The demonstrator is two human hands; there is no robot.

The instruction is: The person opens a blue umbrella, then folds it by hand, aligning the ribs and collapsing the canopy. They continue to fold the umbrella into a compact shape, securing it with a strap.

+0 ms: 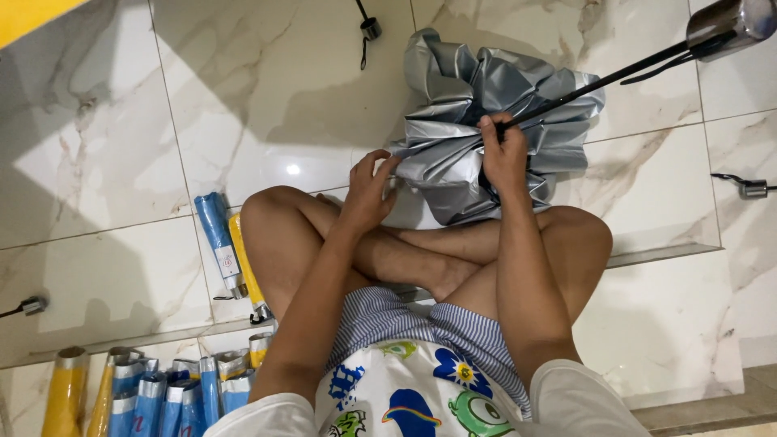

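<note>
From the head view, a silver umbrella canopy (486,121) is being gathered on the marble floor (243,105), just past crossed legs. The black shaft (599,81) is being clenched by the right hand (503,158) where it enters the folds. Loose fabric at the canopy's edge is being pinched by the left hand (366,193). Blue and yellow sleeved umbrellas (231,251) are being kept alongside the left knee.
</note>
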